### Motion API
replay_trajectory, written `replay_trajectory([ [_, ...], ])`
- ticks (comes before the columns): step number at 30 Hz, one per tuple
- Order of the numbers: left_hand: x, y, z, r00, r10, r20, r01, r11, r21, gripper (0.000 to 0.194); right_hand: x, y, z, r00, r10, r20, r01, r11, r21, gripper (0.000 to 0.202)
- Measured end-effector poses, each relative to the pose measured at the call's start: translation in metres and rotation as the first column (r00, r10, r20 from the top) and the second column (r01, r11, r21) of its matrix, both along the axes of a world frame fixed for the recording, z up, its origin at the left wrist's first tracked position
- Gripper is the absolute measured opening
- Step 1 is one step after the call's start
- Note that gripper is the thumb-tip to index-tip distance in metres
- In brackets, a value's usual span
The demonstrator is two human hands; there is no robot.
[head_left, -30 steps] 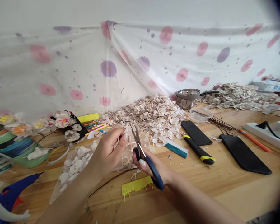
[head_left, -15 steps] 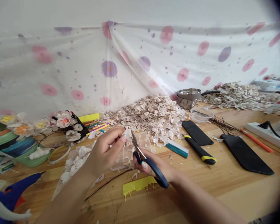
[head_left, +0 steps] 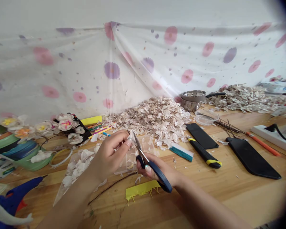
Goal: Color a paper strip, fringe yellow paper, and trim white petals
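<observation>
My left hand [head_left: 114, 149] pinches a small white petal-like piece [head_left: 131, 136] between thumb and fingertips. My right hand [head_left: 154, 168] is wrapped round the dark blue handles of a pair of scissors [head_left: 162, 178]. The blades point up and to the left, right beside the white piece; whether they touch it I cannot tell. Beneath the hands lie a clear divided plastic tray [head_left: 149, 144] and a thin dark stem [head_left: 109, 187]. Nearer to me is a yellow fringed strip [head_left: 140, 190]. Loose white petals [head_left: 82, 162] lie on a clear sheet left of my left forearm.
A big heap of pale flakes [head_left: 154, 121] rises behind the hands. To the right are a utility knife [head_left: 203, 152], a black slab [head_left: 252, 157] and a power strip [head_left: 276, 135]. At left stand a blue glue gun [head_left: 16, 197] and handmade flowers [head_left: 65, 122].
The white piece in my left hand has tilted slightly, with a pointed tip now showing upward by the blades. Both hands stay nearly in place.
</observation>
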State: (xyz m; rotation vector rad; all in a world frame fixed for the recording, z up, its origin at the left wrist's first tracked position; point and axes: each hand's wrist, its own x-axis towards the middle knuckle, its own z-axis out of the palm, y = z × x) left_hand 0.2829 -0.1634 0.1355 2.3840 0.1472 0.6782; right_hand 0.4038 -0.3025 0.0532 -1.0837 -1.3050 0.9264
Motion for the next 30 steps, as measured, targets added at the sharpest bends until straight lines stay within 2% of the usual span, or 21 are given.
replay_trajectory([
  [4, 0.0009, 0.0009, -0.0019, 1.000, -0.003, 0.007, 0.003, 1.000, 0.002, 0.026, 0.0004, 0.0017, -0.0004, 0.998, 0.025, -0.049, -0.025, 1.000, -0.007, 0.060],
  [12, 0.0026, 0.0016, -0.0063, 0.998, 0.022, 0.061, -0.023, 0.999, 0.028, 0.024, 0.0007, 0.0031, -0.0013, 0.999, -0.023, -0.025, 0.023, 1.000, 0.005, 0.061],
  [23, 0.0057, -0.0005, -0.0061, 0.994, 0.016, 0.106, -0.031, 0.990, 0.136, 0.026, 0.0012, 0.0048, -0.0037, 0.996, -0.056, -0.066, 0.056, 0.998, 0.004, 0.056],
  [30, 0.0048, -0.0017, -0.0064, 0.994, 0.022, 0.103, -0.035, 0.991, 0.127, 0.023, 0.0011, 0.0034, -0.0001, 0.994, -0.070, -0.089, 0.070, 0.998, -0.007, 0.054],
])
